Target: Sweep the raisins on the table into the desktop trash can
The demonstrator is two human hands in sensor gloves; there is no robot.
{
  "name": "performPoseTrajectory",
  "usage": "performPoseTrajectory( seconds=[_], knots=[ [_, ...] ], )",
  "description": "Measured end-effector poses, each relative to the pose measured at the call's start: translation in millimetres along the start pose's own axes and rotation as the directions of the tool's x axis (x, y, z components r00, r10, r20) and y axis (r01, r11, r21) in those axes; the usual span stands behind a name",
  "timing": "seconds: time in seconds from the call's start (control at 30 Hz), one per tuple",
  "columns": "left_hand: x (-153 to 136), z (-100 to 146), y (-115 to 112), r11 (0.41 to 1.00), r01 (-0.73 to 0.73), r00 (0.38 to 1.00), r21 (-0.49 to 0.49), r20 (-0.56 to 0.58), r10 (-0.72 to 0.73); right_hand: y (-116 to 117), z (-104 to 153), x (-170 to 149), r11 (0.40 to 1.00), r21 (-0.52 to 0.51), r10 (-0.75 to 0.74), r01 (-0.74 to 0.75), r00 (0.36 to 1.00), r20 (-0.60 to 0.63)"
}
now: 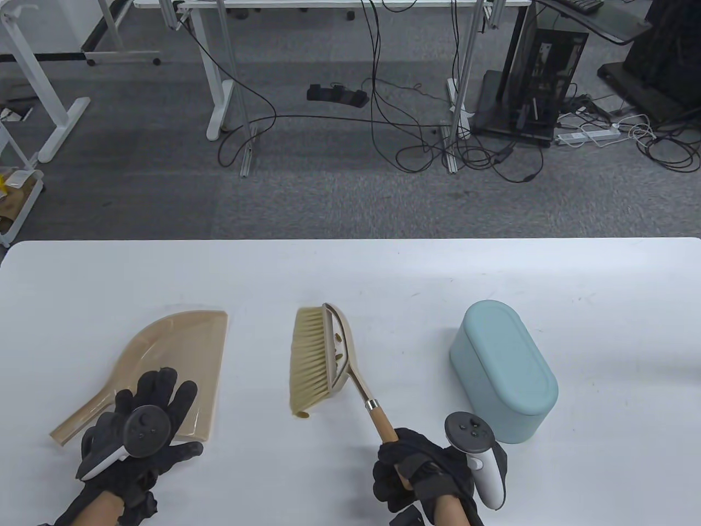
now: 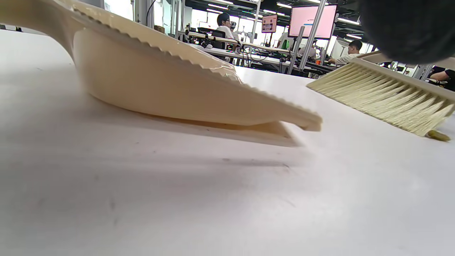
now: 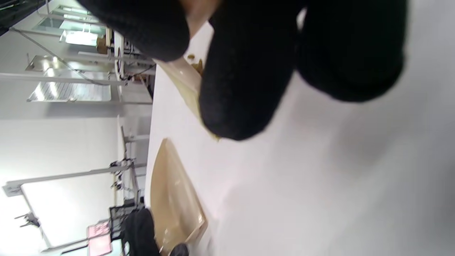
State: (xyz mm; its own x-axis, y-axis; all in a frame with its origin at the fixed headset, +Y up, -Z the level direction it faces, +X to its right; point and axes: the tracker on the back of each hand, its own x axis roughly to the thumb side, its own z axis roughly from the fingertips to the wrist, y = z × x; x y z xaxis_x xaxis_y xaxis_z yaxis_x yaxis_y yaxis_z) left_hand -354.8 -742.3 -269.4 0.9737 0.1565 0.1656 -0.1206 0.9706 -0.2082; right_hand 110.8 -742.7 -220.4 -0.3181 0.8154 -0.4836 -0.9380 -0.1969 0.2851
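Note:
A beige dustpan (image 1: 181, 345) lies on the white table (image 1: 350, 274) at the left, its open edge facing right. My left hand (image 1: 156, 408) rests on its near part with fingers spread, gripping nothing. My right hand (image 1: 408, 466) grips the wooden handle of a beige brush (image 1: 317, 356), whose bristles point left toward the dustpan. One raisin (image 1: 302, 415) lies at the near tip of the bristles; it also shows in the left wrist view (image 2: 437, 135) beside the bristles (image 2: 387, 99). The teal trash can (image 1: 501, 372) stands right of the brush, lid shut.
The dustpan (image 2: 170, 85) fills the left wrist view, its front lip on the table. The right wrist view shows my gloved fingers (image 3: 249, 71) and the dustpan (image 3: 174, 202) beyond. Bare table lies between dustpan and brush.

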Motion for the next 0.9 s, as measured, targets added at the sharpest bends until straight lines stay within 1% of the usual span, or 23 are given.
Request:
performPoseTrajectory(
  seconds=[0.03, 0.07, 0.1, 0.13, 0.17, 0.27, 0.37, 0.43, 0.5, 0.53, 0.63, 0.7, 0.8, 0.83, 0.9],
  knots=[
    [0, 0, 0, 1.000, -0.001, 1.000, 0.000, -0.002, 0.001, -1, 0, 1, 0.999, -0.022, 0.028, -0.027, 1.000, 0.010],
    [0, 0, 0, 1.000, -0.003, 1.000, -0.002, -0.005, 0.003, -1, -1, 1, 0.999, -0.022, 0.046, -0.045, 0.997, 0.069],
    [-1, 0, 0, 1.000, -0.005, 1.000, -0.002, -0.007, 0.005, 1, -2, 1, 1.000, 0.024, -0.004, 0.001, 0.992, 0.126],
    [-1, 1, 0, 1.000, -0.009, 1.000, -0.002, -0.009, 0.009, 5, -2, 5, 0.989, 0.101, -0.126, 0.111, 0.980, 0.155],
    [-1, 1, 1, 1.000, -0.012, 1.000, 0.001, -0.009, 0.012, 8, -2, 7, 0.976, 0.132, -0.194, 0.172, 0.966, 0.171],
    [-2, 0, 0, 1.000, -0.017, 1.000, -0.003, -0.013, 0.017, 22, -11, 20, 0.942, 0.159, -0.326, 0.295, 0.916, 0.235],
    [-1, 0, -1, 1.000, -0.005, 1.000, -0.013, -0.012, 0.005, 38, -29, 30, 0.900, 0.186, -0.428, 0.394, 0.882, 0.200],
    [0, 1, 1, 1.000, -0.012, 1.000, 0.001, -0.005, 0.012, 45, -39, 29, 0.860, 0.201, -0.497, 0.468, 0.858, 0.130],
    [0, 1, 2, 1.000, -0.022, 1.000, 0.013, -0.005, 0.022, 49, -42, 22, 0.828, 0.216, -0.542, 0.517, 0.838, 0.071],
    [0, 1, 2, 1.000, -0.022, 1.000, 0.014, -0.006, 0.022, 48, -41, 19, 0.818, 0.230, -0.554, 0.527, 0.830, 0.069],
    [-1, 1, 2, 1.000, -0.022, 1.000, 0.012, -0.012, 0.022, 36, -25, 7, 0.838, 0.241, -0.515, 0.489, 0.855, 0.058],
    [-2, 0, 1, 1.000, -0.024, 1.000, 0.005, -0.018, 0.025, 27, -12, -3, 0.832, 0.224, -0.528, 0.508, 0.849, 0.036],
    [-2, 1, 2, 1.000, -0.027, 0.999, 0.006, -0.021, 0.027, 18, -1, -15, 0.823, 0.199, -0.548, 0.532, 0.836, 0.029],
    [-2, 1, 2, 1.000, -0.029, 0.999, 0.008, -0.022, 0.029, 16, 1, -16, 0.817, 0.223, -0.555, 0.532, 0.830, 0.054],
    [-3, 1, 1, 0.999, -0.032, 0.999, 0.009, -0.024, 0.032, 15, 3, -15, 0.797, 0.318, -0.576, 0.514, 0.805, 0.142]
  ],
)
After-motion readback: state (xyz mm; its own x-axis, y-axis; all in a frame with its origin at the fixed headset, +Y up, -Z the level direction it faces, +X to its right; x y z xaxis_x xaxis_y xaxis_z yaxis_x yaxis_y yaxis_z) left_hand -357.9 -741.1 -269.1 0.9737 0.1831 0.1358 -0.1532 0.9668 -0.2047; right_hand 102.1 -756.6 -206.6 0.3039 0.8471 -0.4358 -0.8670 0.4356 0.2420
